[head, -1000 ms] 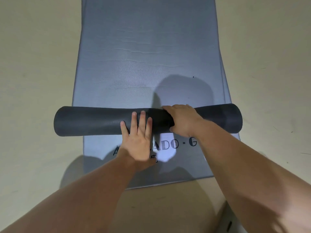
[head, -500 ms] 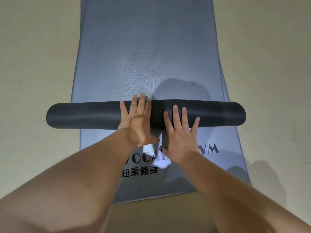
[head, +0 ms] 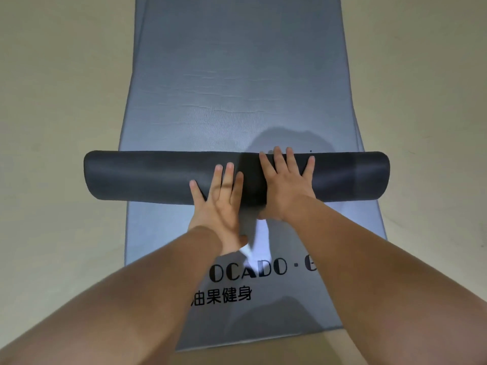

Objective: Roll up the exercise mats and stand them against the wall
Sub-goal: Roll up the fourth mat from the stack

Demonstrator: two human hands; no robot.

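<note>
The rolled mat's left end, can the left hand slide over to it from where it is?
Probably yes. The left hand presses the rolled mat near its middle, and the roll's top is bare all the way to the left end; nothing shows in between.

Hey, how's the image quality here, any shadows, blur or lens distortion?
Head view: the wide-angle lens bows the edges of the flat mat; a shadow lies on it beyond the right hand; the forearms look blurred; the printed lettering reads sharp.
</note>
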